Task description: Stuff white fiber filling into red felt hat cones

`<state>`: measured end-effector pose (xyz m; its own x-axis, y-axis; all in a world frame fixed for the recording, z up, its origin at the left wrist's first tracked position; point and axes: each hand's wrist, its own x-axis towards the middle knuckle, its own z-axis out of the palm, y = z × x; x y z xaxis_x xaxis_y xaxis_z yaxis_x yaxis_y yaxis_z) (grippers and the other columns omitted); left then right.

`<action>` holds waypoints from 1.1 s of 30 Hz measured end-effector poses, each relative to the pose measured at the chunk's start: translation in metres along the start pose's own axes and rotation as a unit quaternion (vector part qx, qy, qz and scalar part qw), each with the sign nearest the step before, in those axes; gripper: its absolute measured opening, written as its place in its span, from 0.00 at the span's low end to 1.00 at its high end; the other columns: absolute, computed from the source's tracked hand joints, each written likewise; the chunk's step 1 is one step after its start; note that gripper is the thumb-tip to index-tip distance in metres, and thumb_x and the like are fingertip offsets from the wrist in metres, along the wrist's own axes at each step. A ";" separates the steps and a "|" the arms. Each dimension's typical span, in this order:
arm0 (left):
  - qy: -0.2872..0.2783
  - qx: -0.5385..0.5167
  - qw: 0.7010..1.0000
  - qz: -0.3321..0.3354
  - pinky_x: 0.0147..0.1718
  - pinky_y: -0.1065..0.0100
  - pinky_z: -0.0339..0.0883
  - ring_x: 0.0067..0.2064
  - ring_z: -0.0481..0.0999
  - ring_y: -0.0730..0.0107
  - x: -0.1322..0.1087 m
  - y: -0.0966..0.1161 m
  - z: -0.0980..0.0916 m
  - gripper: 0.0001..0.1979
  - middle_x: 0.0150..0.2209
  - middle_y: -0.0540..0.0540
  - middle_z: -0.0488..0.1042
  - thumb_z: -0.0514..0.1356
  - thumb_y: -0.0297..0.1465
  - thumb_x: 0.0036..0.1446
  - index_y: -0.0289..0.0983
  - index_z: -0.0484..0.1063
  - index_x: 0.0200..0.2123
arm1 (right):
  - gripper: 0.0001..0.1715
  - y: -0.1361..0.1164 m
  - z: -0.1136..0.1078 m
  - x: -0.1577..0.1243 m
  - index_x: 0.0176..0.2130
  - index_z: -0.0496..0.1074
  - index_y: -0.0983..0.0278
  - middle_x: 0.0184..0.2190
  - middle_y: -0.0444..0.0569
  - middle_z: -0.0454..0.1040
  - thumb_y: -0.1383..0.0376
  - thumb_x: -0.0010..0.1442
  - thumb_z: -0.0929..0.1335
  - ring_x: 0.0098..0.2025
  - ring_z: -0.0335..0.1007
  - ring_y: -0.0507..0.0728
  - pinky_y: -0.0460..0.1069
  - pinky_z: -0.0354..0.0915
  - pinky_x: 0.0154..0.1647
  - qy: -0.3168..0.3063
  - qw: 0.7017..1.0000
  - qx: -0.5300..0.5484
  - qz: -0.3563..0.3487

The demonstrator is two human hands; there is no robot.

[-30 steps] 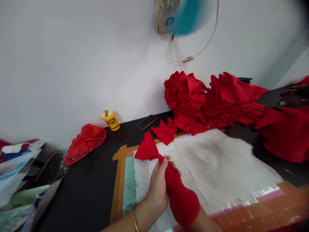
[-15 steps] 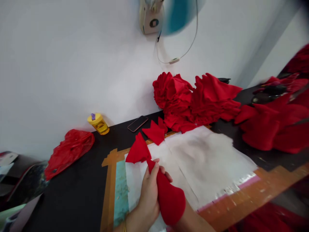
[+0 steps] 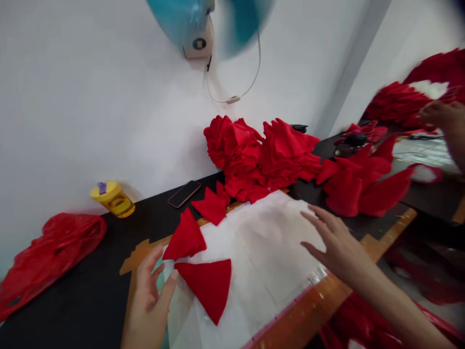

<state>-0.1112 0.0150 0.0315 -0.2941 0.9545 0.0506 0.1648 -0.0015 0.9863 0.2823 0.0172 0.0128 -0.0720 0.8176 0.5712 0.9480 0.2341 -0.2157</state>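
Note:
A red triangular felt piece [image 3: 209,286] lies flat on the white sheet [image 3: 254,271], its narrow tip pointing left. My left hand [image 3: 154,288] is beside that tip, thumb and fingers apart, holding nothing; I cannot tell if the thumb touches the felt. Over the right part of the sheet hovers my right hand [image 3: 332,237], fingers spread and nothing in it. Just behind the flat piece sits a small stack of red felt triangles [image 3: 185,236], with more red pieces [image 3: 210,206] farther back.
Tall piles of red felt [image 3: 236,150] stand against the wall. A phone [image 3: 184,194], a yellow-lidded container [image 3: 114,198] and a red plastic bag [image 3: 54,257] lie at the left. More red pieces [image 3: 359,182] lie right, near another person's hand [image 3: 443,116]. A blue fan [image 3: 181,19] hangs above.
Both hands have let go of the red felt piece, which now lies flat on the sheet. My hands have moved apart, left and right. The view has turned rightward.

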 end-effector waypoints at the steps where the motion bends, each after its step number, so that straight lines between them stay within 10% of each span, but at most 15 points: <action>1: -0.046 0.027 0.998 0.039 0.62 0.49 0.56 0.61 0.65 0.49 0.001 0.005 0.008 0.23 0.59 0.43 0.68 0.65 0.38 0.54 0.45 0.70 0.54 | 0.31 0.014 0.002 0.006 0.63 0.62 0.63 0.62 0.62 0.62 0.56 0.63 0.65 0.56 0.67 0.68 0.63 0.68 0.54 0.012 0.999 -0.021 0.028; 4: -0.221 0.110 0.958 0.144 0.59 0.50 0.61 0.56 0.70 0.51 0.006 0.018 0.055 0.13 0.53 0.41 0.72 0.62 0.33 0.55 0.44 0.76 0.46 | 0.31 0.040 0.017 0.022 0.61 0.64 0.65 0.57 0.61 0.68 0.56 0.62 0.65 0.45 0.74 0.63 0.55 0.72 0.43 -0.039 0.994 -0.022 0.099; 7: -0.328 0.127 0.912 0.210 0.62 0.48 0.56 0.62 0.63 0.47 0.013 0.019 0.115 0.25 0.58 0.36 0.68 0.67 0.30 0.48 0.41 0.73 0.52 | 0.17 0.043 0.033 0.034 0.46 0.73 0.65 0.42 0.55 0.77 0.61 0.60 0.64 0.39 0.76 0.60 0.51 0.69 0.39 -0.108 0.988 0.042 0.098; 11: -0.387 0.152 0.891 0.185 0.63 0.42 0.45 0.68 0.50 0.32 0.011 0.009 0.175 0.47 0.66 0.29 0.55 0.76 0.35 0.32 0.37 0.67 0.59 | 0.10 0.025 0.041 0.037 0.36 0.71 0.63 0.30 0.50 0.76 0.62 0.56 0.63 0.31 0.73 0.57 0.49 0.66 0.34 -0.033 0.984 0.106 0.143; 17: -0.396 0.235 0.850 0.256 0.55 0.49 0.58 0.55 0.66 0.41 0.000 -0.006 0.216 0.25 0.53 0.35 0.68 0.69 0.29 0.43 0.38 0.74 0.48 | 0.11 -0.005 0.044 0.025 0.37 0.64 0.60 0.13 0.36 0.65 0.56 0.58 0.61 0.15 0.65 0.55 0.47 0.61 0.20 -0.092 0.916 0.266 0.285; 22: -0.443 0.322 0.783 0.295 0.49 0.59 0.64 0.46 0.69 0.55 0.021 -0.007 0.215 0.07 0.40 0.41 0.71 0.59 0.24 0.51 0.38 0.73 0.34 | 0.15 0.013 0.039 0.030 0.35 0.66 0.61 0.15 0.38 0.65 0.53 0.57 0.62 0.16 0.63 0.53 0.46 0.58 0.19 -0.065 0.925 0.263 0.265; 29: -0.389 0.407 0.773 0.294 0.52 0.58 0.64 0.48 0.68 0.55 0.052 -0.004 0.146 0.08 0.42 0.41 0.70 0.57 0.23 0.51 0.36 0.70 0.35 | 0.15 0.089 0.033 0.032 0.38 0.71 0.62 0.26 0.48 0.74 0.57 0.57 0.63 0.26 0.70 0.57 0.49 0.65 0.29 0.017 0.969 0.092 0.229; 33: -0.360 0.425 0.780 0.285 0.54 0.60 0.63 0.50 0.67 0.58 0.058 -0.011 0.118 0.11 0.44 0.41 0.69 0.56 0.22 0.52 0.35 0.70 0.39 | 0.20 0.086 0.036 0.031 0.45 0.72 0.65 0.43 0.58 0.75 0.55 0.60 0.63 0.40 0.74 0.64 0.56 0.70 0.41 0.017 0.991 0.015 0.128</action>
<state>-0.0189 0.1061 0.0054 0.6090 0.7922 0.0399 0.7309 -0.5800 0.3596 0.3501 0.0815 -0.0167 0.1811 0.8346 0.5202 0.9240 0.0367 -0.3806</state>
